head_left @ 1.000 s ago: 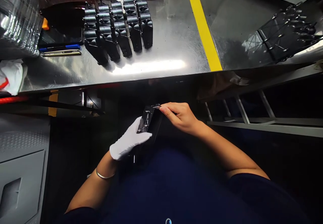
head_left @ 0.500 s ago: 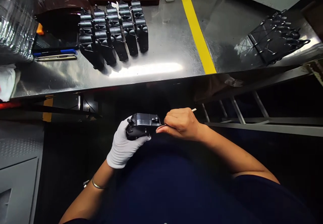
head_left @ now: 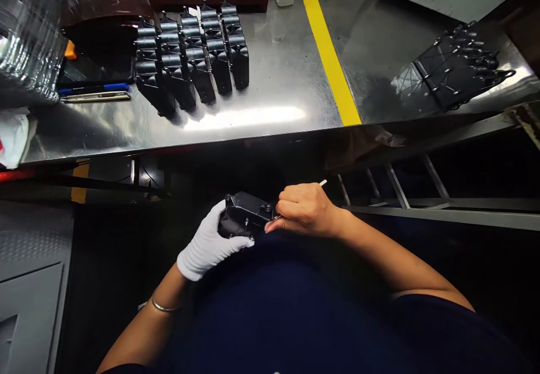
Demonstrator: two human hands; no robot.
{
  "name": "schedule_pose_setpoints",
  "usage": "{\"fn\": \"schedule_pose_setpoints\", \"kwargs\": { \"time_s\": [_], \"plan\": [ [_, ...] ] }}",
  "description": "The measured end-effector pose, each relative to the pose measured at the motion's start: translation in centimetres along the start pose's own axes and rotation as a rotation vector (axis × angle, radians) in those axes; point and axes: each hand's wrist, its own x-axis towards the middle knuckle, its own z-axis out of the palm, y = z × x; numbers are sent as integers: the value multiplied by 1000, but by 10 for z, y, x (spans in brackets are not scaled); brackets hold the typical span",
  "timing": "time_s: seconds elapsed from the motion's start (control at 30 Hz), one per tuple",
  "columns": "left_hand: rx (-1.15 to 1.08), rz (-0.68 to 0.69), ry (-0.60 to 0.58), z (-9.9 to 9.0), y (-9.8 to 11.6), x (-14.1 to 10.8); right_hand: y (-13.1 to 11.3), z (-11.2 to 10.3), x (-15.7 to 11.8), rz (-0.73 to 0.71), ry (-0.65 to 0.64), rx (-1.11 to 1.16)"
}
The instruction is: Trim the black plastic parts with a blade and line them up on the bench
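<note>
Holding, left hand (head_left: pixel 206 244): gloved in white; fingers and thumb clamped around the black part (head_left: pixel 248 208); the two hands are apart, with the part's right end between them.
Right hand (head_left: pixel 304 210): bare; closed in a fist around a slim tool (head_left: pixel 323 183); its white end projects behind the knuckles; the working end lies at the part's right edge; contact cannot be confirmed.
Part position: held above the lap, in front of the counter (head_left: pixel 278 64); tilted, right end lower; small pins show on the near side.
Change: a second ago a long pinned face was presented; now the part is turned to a narrower face; in the last half second the glare has left that face and the right end has dipped.
Meaning: judged as a re-angling of the edge toward the tool; that edge appears to be the area under work.
Counter, left of the yellow strip (head_left: pixel 329 53): five ribbed pieces (head_left: pixel 217 48) side by side; a blue pen (head_left: pixel 95 88) farther left, near stacked clear trays (head_left: pixel 29 42).
Counter, right of the strip: a black pinned piece (head_left: pixel 453 70).
</note>
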Motion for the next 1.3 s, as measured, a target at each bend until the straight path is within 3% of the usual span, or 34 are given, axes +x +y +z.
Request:
{"fn": "schedule_pose_setpoints", "kwargs": {
  "time_s": [0.13, 0.27, 0.4, 0.57, 0.8, 0.97, 1.1, 1.2, 1.3],
  "plan": [
    [-7, 3, -2, 2, 0, 2, -1, 2, -2, 46, 20, 18],
    [-9, -82, 112, 6, 3, 3, -3, 4, -3, 74, 46, 45],
    [-159, -156, 211, 8, 8, 1, -5, 3, -6, 124, 67, 200],
    [-101, 49, 227, 2, 11, 0, -5, 3, -11, 326, 70, 253],
    [108, 283, 219, -6, -1, -4, -6, 6, -13, 316, 21, 173],
    [205, 467, 181, -9, 2, -5, -2, 7, -9, 325, 9, 144],
    [239, 601, 113, -13, 7, -3, 0, 3, -8, 347, -92, 377],
    [252, 603, 112, -15, 6, -2, 0, -1, -10, 343, -224, 554],
    [204, 469, 108, -16, 5, -2, -1, -2, -11, 319, -236, 610]
  ]
}}
